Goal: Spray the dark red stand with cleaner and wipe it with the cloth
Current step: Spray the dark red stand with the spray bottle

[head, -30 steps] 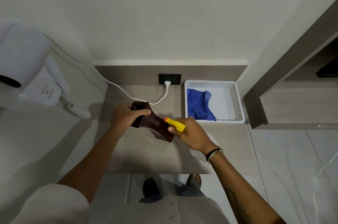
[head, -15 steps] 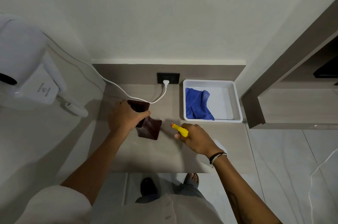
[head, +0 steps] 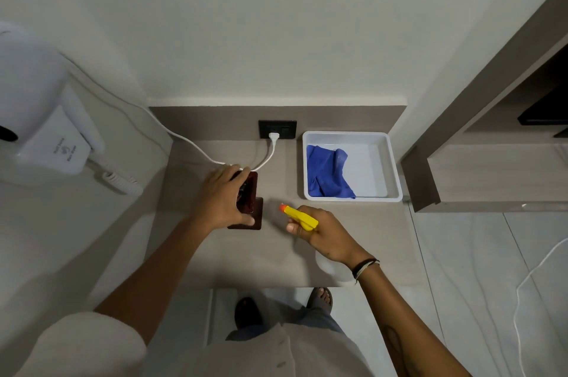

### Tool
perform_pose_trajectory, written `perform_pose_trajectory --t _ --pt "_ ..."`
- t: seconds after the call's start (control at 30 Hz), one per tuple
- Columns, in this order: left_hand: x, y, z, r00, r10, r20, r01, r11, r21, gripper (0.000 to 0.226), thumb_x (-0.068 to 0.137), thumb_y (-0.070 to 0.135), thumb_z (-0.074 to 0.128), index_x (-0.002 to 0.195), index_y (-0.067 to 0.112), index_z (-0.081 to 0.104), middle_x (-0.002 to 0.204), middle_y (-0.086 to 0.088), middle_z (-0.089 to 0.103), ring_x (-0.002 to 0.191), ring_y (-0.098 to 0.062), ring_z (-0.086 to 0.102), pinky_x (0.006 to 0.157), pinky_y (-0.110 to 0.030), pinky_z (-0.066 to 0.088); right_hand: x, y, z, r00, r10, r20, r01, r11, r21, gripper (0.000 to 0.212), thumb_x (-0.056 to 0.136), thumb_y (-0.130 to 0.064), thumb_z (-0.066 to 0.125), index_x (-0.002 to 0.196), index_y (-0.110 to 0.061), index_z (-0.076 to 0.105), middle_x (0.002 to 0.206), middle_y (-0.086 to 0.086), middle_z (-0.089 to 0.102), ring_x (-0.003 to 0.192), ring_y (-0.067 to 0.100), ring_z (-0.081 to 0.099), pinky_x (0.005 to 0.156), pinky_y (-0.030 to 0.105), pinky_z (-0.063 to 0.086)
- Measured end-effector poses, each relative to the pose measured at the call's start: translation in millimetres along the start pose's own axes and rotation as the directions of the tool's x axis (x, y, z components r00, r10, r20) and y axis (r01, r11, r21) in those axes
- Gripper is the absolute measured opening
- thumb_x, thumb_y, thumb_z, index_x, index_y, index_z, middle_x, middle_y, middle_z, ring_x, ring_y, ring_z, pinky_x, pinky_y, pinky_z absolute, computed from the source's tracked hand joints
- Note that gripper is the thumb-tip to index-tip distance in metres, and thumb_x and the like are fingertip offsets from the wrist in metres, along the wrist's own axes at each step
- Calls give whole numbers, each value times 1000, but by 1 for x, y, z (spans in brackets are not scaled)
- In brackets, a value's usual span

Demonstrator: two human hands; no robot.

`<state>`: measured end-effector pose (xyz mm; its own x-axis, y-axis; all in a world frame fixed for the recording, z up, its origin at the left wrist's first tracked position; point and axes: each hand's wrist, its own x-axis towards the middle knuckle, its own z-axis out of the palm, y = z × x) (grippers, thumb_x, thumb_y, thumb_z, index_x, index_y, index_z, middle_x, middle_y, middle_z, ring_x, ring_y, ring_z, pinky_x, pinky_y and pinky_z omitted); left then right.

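While gripped, stand (head: 249, 198) under left hand (head: 222, 200)

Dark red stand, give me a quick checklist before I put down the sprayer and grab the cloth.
1. Dark red stand steadied by left hand on the counter: ok.
2. Spray bottle gripped in right hand: ok.
3. Blue cloth reachable in white tray: ok.
4. Stand fully wetted: cannot tell.
5. White cord clear of stand: not ok, it runs right behind it.
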<state>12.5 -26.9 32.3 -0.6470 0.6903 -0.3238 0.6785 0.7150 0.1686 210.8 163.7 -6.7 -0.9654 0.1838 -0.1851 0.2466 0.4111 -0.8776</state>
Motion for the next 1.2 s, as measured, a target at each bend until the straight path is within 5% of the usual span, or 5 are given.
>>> perform_pose_trajectory --t 0.2,0.43,0.9,1.0,1.2 --pt "0 -7 -21 942 -309 -130 234 885 -403 68 53 71 85 104 27 73 98 1 74 91 -22 72 79 -41 62 1 -15 4 998 -60 36 61 997 -54 17 100 -44 70 89 -33 62 78 -12 62 73 14 61 69 41 49" --pt "-8 -20 -26 843 -532 81 412 542 -732 72 42 75 87 85 18 81 81 -4 81 77 -23 80 78 -42 67 8 -39 9 991 -129 43 135 974 -183 31 101 -47 67 121 -23 70 98 -11 68 91 15 60 74 30 50" --pt "-5 -17 -30 881 -473 6 349 641 -683 59 54 67 92 93 25 80 85 -1 81 80 -21 79 80 -45 68 3 -4 5 1000 15 -17 -20 937 -348 36 100 -59 61 110 -25 68 102 1 73 94 22 58 72 37 47" --pt "-3 -13 -29 917 -387 -94 271 779 -565 57 57 62 94 98 26 76 92 4 76 86 -17 73 78 -40 63 -4 7 -10 994 52 -93 -79 947 -313 36 98 -64 54 100 -30 65 91 -6 70 85 21 62 70 41 51" --pt "8 -5 -22 972 -179 -154 140 962 -235 100 48 76 82 130 22 62 120 -2 64 109 -29 63 88 -46 58 -6 6 -88 908 171 -381 -256 949 -184 43 97 -69 59 126 -40 72 93 -9 74 85 17 70 71 32 55"
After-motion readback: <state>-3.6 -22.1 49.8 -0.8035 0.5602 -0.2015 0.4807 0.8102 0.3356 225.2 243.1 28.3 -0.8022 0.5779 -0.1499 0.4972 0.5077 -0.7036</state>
